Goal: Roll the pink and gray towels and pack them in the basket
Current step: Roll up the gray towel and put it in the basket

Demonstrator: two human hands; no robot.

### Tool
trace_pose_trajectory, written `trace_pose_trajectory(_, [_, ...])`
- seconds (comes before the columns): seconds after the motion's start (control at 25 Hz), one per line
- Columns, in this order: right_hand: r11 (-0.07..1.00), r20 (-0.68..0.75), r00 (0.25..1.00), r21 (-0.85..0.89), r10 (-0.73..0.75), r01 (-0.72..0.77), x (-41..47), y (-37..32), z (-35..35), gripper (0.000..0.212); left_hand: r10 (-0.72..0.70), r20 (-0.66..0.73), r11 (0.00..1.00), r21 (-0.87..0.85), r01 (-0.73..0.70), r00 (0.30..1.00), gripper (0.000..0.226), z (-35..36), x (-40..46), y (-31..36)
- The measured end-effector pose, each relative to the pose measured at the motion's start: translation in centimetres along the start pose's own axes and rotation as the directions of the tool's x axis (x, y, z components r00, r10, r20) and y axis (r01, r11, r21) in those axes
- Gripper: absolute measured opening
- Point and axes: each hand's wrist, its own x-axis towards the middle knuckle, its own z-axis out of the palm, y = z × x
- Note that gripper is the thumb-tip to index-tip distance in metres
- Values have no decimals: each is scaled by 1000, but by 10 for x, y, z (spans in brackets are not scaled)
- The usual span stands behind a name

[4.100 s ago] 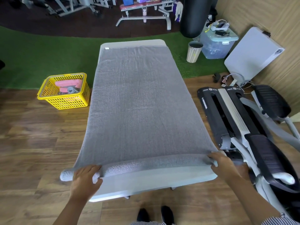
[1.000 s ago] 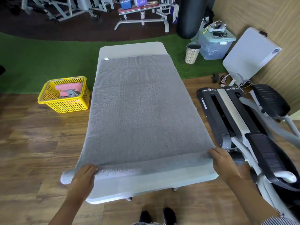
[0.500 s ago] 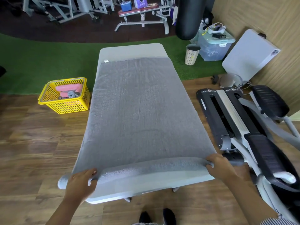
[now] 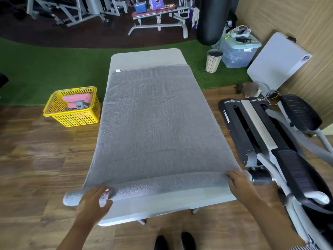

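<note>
Gray towel [image 4: 155, 123] is early in its rolling on the table [image 4: 147, 55]: left hand [image 4: 93, 201] and right hand [image 4: 239, 183], fingers curled over the roll's 7 and 5 o'clock ends, should next push it evenly toward 12.

Nubby matt terry-cloth gray towel [image 4: 155, 123]; perforated glossy plastic basket [image 4: 75, 117]

A gym: weight bench [image 4: 158, 14], punching bag [image 4: 210, 20] (elliptical [image 4: 270, 141] too).

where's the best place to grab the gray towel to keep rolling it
Grip the rolled near edge of the gray towel at both ends, from the near side of the table, where the left hand and right hand already sit. The roll is long and soft, so a middle grip would probably roll it crooked.
</note>
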Motion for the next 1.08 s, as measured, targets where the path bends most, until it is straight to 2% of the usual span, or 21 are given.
trace_pose_trajectory(0.08, [1000,54,998,5,12,-12,-4,3,-2,37,-51,56,999,-10,52,997,46,3,-1,5])
trace_pose_trajectory(0.2, [1000,113,994,-27,0,3,-2,7,-7,43,-71,28,997,-33,72,997,46,1,3,16])
trace_pose_trajectory(0.32, [998,113,993,-54,31,-25,5,-1,-11,28,-62,6,998,-19,62,998,27,0,7,18])
trace_pose_trajectory(0.44, [963,175,982,-267,75,-27,9,-5,-15,25,-49,38,999,18,48,998,25,-4,8,15])
trace_pose_trajectory(0.52, [942,237,962,-331,138,-54,13,-7,-17,18,-45,36,998,41,43,998,24,-8,9,13])
trace_pose_trajectory(0.56, [944,232,964,-325,129,-48,16,-9,-19,16,-33,28,998,48,31,999,27,-9,10,11])
trace_pose_trajectory(0.72, [960,43,999,-276,-34,44,26,0,-11,17,12,-36,997,76,-9,999,41,-4,10,12])
trace_pose_trajectory(0.76, [970,34,998,-237,-45,52,27,2,-7,15,13,-38,998,70,-11,999,44,-3,9,16])
trace_pose_trajectory(0.92, [998,69,998,-64,13,-9,21,0,-3,26,-37,18,996,84,35,999,48,4,9,28])
trace_pose_trajectory(1.0, [998,120,992,-68,28,-20,20,-3,-6,35,-71,60,994,86,66,996,51,5,12,30])
trace_pose_trajectory(1.08, [995,144,989,-91,44,-31,20,-4,-10,34,-71,76,993,96,64,995,50,5,13,28])
